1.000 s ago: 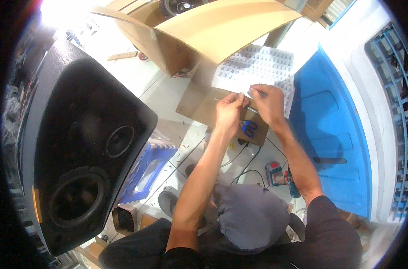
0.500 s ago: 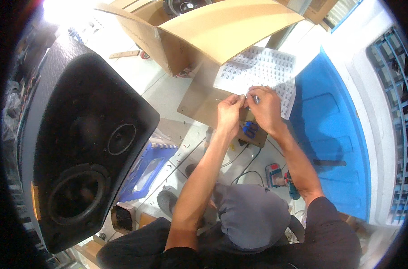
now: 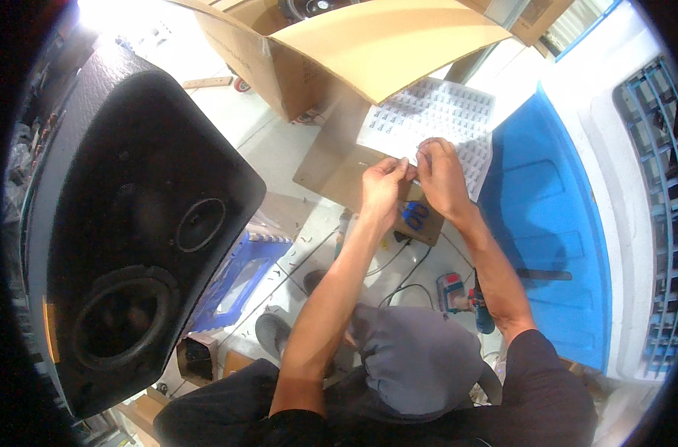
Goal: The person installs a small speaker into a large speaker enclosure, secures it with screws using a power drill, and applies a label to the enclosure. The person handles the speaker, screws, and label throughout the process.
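Observation:
My left hand [image 3: 382, 186] and my right hand [image 3: 445, 179] are close together, fingertips drawn in, over the near edge of a white sheet [image 3: 398, 123] printed with rows of small dark marks. Both hands are pinched. Whatever lies between the fingertips is too small to make out. Beneath the sheet is a brown board [image 3: 328, 167]. A blue-handled hand tool [image 3: 414, 216] rests just below my hands, on a brown surface.
A large black speaker cabinet [image 3: 141, 194] stands at left, beside a blue-and-white stool [image 3: 242, 279]. An open cardboard box [image 3: 383, 48] is ahead. A blue panel [image 3: 544, 223] stands at right. On the tiled floor lies a green-and-red power tool [image 3: 458, 296] near cables.
My right hand's fingertips have moved slightly up and away from the left hand's, leaving a small gap. My left hand stays in nearly the same place.

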A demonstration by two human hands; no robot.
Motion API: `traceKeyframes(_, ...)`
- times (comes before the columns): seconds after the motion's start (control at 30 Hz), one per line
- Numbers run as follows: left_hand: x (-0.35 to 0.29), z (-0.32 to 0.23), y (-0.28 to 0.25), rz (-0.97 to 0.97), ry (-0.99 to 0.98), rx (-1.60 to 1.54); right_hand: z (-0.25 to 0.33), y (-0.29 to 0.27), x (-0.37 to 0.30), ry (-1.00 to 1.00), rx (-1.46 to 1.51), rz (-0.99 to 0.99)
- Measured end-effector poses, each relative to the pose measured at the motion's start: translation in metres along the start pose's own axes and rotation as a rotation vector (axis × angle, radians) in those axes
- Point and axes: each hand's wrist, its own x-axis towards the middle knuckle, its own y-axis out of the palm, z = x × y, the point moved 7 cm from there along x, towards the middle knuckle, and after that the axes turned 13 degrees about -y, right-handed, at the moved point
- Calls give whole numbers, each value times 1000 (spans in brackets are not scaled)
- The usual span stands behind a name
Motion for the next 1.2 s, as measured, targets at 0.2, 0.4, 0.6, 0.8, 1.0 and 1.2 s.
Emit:
traceKeyframes(0.2,0,0,-4,-37,-19,88,-11,0,0,27,67,9)
traceKeyframes(0.4,-4,-1,-3,-60,-12,55,-21,2,1,132,155,35)
traceKeyframes(0.6,-9,-5,-5,-73,-24,140,-25,1,0,215,201,76)
traceKeyframes(0.8,-5,0,-7,-59,-24,48,-24,-2,0,176,202,56)
traceKeyframes(1.0,-4,1,-11,-55,-9,82,-19,-2,-4,124,196,63)
traceKeyframes(1.2,-31,-12,-16,-258,25,233,13,-17,-10,82,258,-61)
